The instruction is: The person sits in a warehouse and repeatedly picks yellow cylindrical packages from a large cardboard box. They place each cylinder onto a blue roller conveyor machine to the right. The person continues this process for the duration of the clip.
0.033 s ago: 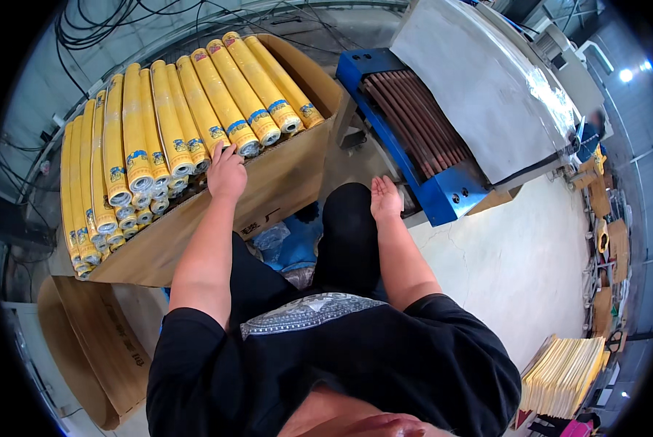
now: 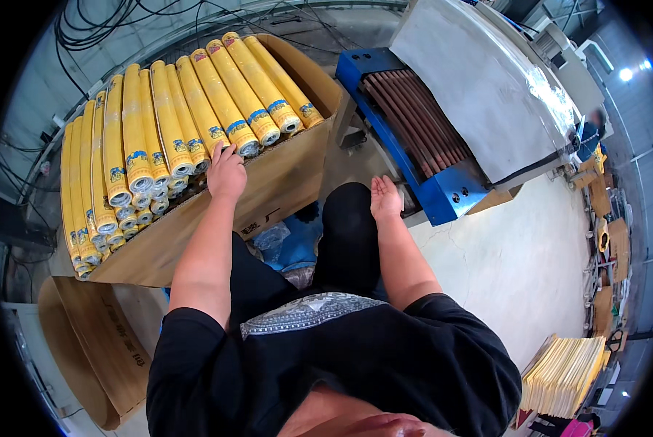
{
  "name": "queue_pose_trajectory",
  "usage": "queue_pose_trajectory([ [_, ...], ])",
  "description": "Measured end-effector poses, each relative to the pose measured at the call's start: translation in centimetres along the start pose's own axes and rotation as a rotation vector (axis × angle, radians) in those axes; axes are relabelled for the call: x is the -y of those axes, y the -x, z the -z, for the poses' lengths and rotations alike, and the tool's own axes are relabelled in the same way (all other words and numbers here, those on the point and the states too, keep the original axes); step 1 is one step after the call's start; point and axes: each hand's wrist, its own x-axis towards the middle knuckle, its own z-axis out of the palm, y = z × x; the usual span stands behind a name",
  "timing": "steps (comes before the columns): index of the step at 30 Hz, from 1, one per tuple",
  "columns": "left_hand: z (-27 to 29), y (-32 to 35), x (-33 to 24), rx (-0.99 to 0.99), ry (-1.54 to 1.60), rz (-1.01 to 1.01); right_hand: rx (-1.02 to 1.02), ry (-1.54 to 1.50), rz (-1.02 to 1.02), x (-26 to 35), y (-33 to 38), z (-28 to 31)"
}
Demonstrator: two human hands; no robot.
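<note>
A large cardboard box (image 2: 297,178) on the left is piled with yellow plastic-wrapped rolls (image 2: 167,120), their round ends turned toward me. My left hand (image 2: 226,173) lies over the box's near edge, its outstretched fingers at the ends of the rolls; it grips none of them. My right hand (image 2: 386,198) is beside my knee with the palm turned up and the fingers extended, holding nothing. Just past it stands a blue-framed machine (image 2: 450,198) with a row of dark brown rollers (image 2: 417,120).
A grey-white sheet-metal cover (image 2: 486,80) rises over the machine. Another cardboard box (image 2: 97,342) is at lower left. Yellowish stacked sheets (image 2: 563,375) sit at lower right. Black cables (image 2: 97,22) hang at the back left. A person (image 2: 592,135) is far off at right.
</note>
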Motion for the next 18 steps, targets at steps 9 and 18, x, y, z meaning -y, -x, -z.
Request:
queue_pose_trajectory([
  [9,-0.6,-0.2,0.6,-0.001,-0.020,0.016,0.005,0.099,0.037,-0.6,-0.7,0.1],
  [18,-0.2,-0.2,0.3,-0.049,-0.009,-0.005,0.071,0.586,0.207,-1.6,0.5,-2.0],
])
